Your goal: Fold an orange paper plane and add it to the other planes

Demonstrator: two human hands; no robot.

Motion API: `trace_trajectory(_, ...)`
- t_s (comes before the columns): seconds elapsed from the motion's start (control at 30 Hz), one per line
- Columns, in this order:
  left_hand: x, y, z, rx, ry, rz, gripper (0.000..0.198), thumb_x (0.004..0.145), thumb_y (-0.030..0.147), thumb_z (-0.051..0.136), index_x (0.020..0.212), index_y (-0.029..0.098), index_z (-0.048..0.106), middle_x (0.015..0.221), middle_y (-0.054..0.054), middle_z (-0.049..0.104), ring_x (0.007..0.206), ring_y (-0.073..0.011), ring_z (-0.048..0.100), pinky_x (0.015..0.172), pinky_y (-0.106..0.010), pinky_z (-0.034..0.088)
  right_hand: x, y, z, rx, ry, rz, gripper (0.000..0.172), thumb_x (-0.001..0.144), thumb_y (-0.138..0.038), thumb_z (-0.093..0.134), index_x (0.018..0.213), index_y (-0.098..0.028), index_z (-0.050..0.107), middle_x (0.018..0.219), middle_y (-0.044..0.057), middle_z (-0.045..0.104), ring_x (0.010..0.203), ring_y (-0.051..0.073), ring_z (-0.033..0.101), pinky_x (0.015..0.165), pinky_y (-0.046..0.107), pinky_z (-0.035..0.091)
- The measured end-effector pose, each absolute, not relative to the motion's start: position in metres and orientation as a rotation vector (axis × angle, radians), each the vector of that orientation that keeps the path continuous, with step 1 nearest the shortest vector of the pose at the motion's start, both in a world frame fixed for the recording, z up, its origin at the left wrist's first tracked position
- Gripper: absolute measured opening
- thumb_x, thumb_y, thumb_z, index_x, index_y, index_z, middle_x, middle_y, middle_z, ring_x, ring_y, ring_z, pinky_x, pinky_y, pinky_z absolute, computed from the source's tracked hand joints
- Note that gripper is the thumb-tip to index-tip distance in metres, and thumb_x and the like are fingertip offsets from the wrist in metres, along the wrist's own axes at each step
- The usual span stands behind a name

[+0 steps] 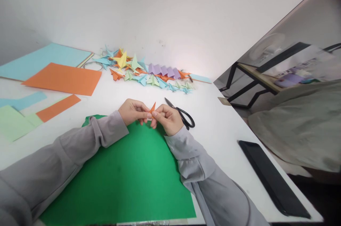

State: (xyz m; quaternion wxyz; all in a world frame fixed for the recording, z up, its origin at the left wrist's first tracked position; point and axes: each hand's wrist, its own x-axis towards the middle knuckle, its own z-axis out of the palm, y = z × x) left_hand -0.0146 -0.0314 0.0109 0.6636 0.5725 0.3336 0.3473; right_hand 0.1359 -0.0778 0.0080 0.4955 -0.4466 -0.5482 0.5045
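My left hand (132, 111) and my right hand (167, 117) meet above the far edge of a large green paper sheet (128, 180). Both pinch a small folded orange paper piece (152, 107), whose pointed tip sticks up between the fingertips. Grey sleeves cover both arms. Black-handled scissors (182, 114) lie on the white table just right of my right hand.
A pile of folded paper figures (149, 71) in several colours lies at the back of the table. Orange (64, 78), blue (44, 59) and light green (13, 123) sheets lie at the left. A black phone (271, 178) lies near the right edge. A draped seat stands beyond the edge.
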Motion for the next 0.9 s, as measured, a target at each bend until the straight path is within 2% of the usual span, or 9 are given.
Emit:
trace_trajectory(0.3, -0.015, -0.035, 0.018, 1.315, 0.721, 0.751, 0.021, 0.051, 0.022, 0.078, 0.056, 0.01, 0.062, 0.04, 0.0, 0.059, 0.034, -0.0089, 0.052, 0.034, -0.018, 0.042, 0.135, -0.076, 0.007, -1.049, -1.334, 1.233, 0.035, 0.065, -0.047, 0.07, 0.064, -0.017, 0.052, 0.043, -0.003, 0.06, 0.035, 0.009, 0.052, 0.037, 0.021, 0.039)
trace_trajectory(0.57, -0.014, -0.038, 0.02, 1.249, 0.672, 0.792, 0.026, 0.048, 0.025, 0.08, 0.058, 0.01, 0.062, 0.039, 0.0, 0.058, 0.033, -0.0087, 0.051, 0.032, -0.018, 0.041, 0.134, -0.076, 0.007, -0.938, -1.252, 1.323, 0.033, 0.065, -0.045, 0.071, 0.063, -0.017, 0.052, 0.041, -0.004, 0.059, 0.03, 0.009, 0.049, 0.033, 0.02, 0.038)
trace_trajectory(0.8, -0.015, -0.036, 0.017, 0.99, 0.677, 0.758, 0.035, 0.041, 0.018, 0.084, 0.068, 0.008, 0.063, 0.047, -0.005, 0.065, 0.041, -0.0147, 0.06, 0.043, -0.024, 0.052, 0.138, -0.069, -0.003, -0.899, -1.177, 1.316, 0.03, 0.066, -0.041, 0.071, 0.062, -0.016, 0.054, 0.041, -0.004, 0.06, 0.03, 0.008, 0.048, 0.033, 0.018, 0.037)
trace_trajectory(0.9, -0.017, -0.035, 0.016, 0.929, 0.663, 0.733, 0.036, 0.044, 0.012, 0.082, 0.074, 0.007, 0.064, 0.053, -0.007, 0.068, 0.046, -0.0175, 0.064, 0.049, -0.027, 0.055, 0.142, -0.068, -0.003, -0.936, -1.161, 1.283, 0.03, 0.065, -0.041, 0.072, 0.062, -0.017, 0.055, 0.04, -0.004, 0.06, 0.029, 0.008, 0.048, 0.032, 0.018, 0.037)
